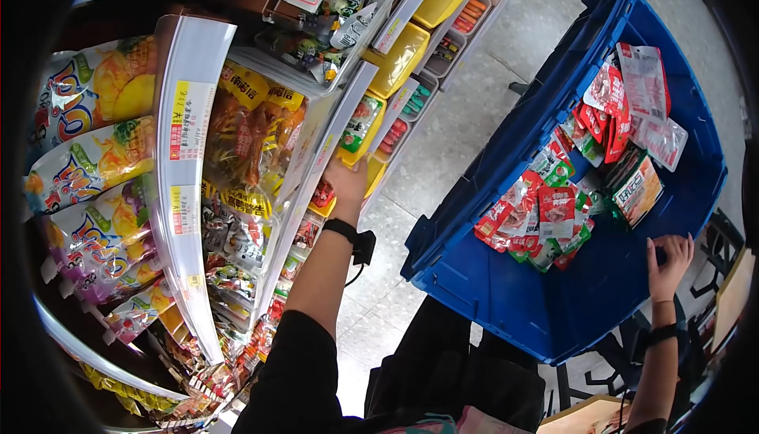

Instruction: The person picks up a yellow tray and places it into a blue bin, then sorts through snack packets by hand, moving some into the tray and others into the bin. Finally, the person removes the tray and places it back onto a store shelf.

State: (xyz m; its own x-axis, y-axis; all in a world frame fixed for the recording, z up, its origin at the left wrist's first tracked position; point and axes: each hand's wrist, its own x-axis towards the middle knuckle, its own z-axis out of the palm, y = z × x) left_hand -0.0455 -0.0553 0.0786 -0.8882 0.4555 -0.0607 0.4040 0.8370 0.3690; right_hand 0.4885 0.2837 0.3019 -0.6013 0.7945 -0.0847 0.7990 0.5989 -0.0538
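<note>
**1 hand at the candy shelf, 1 hand by the big blue tub**

The green and white snack pack (364, 120) sits in a yellow bin (348, 158), just past the left hand (346, 184). Red snack packs (322, 194) sit in a bin on the near side of that hand. The blue tub (466, 294), with red and green packs (556, 211) inside, lies between the 2 hands.

The left arm reaches up to the shelf. Its fingertips are hidden, so I cannot tell if they pinch anything. The right hand (670, 268) is at the tub's far right side, fingers bent and apart, holding no pack. The hands are well apart.
</note>
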